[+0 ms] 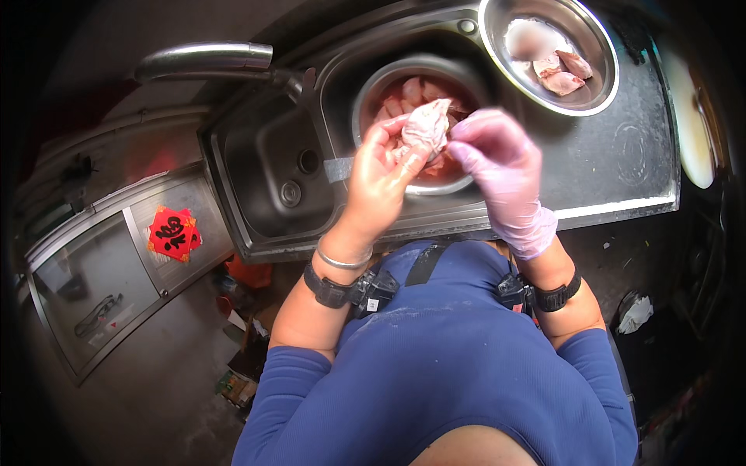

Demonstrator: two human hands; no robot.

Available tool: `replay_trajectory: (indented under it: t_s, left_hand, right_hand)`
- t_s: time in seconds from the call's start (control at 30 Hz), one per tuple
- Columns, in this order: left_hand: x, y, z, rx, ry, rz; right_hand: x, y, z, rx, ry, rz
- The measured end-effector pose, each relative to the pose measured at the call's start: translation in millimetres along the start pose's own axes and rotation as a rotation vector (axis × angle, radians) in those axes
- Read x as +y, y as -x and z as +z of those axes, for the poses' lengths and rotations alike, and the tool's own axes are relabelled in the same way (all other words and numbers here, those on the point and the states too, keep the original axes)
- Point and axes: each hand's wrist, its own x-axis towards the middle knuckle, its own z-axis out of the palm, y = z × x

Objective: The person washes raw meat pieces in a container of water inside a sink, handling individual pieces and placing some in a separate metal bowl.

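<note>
My bare left hand [376, 180] grips a pale, skin-covered piece of raw poultry [426, 127] between thumb and fingers. Close to the piece's right edge is my right hand [507, 160], in a thin pink glove, its thumb and forefinger curled towards each other. Whether those fingertips pinch anything is hard to see. Both hands are above a metal bowl [419, 62] standing in the sink basin. Reddish water and several raw poultry pieces [411, 90] fill it, partly hidden by my hands.
Another metal bowl [603, 61], on the drainboard [588, 151] at right, holds several poultry pieces [562, 83]; part of its contents is blurred. A smaller sink basin [262, 175] lies left, below the faucet [204, 58]. A whitish board [693, 140] stands past the drainboard's right edge.
</note>
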Motion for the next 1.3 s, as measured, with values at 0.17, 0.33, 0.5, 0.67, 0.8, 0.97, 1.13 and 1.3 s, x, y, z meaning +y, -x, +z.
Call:
replay_trajectory:
  t_s: [0.17,0.33,0.5,0.67,0.8,0.97,1.13,1.3]
  left_hand:
    - [5,4,7,-0.003,-0.023,0.043]
    - [7,7,14,0.005,-0.037,0.084]
    - [7,6,13,0.003,-0.111,0.042]
    - [3,6,16,0.056,-0.033,0.070]
    - [1,5,17,0.060,-0.044,0.086]
    - [2,5,20,0.068,-0.071,0.113]
    - [4,8,24,0.075,-0.145,0.120]
    - [2,5,25,0.099,-0.082,0.135]
  right_hand:
    - [-3,-1,4,-0.024,0.226,-0.062]
    - [-6,-2,8,0.006,0.305,-0.114]
    - [-8,-3,7,0.027,0.406,-0.176]
    - [-6,-1,3,-0.016,0.357,-0.102]
    - [0,0,4,0.008,0.258,-0.113]
    - [-4,0,5,-0.011,0.298,-0.098]
    - [-7,-3,8,0.018,0.313,-0.094]
    - [-6,-4,10,-0.010,0.344,-0.140]
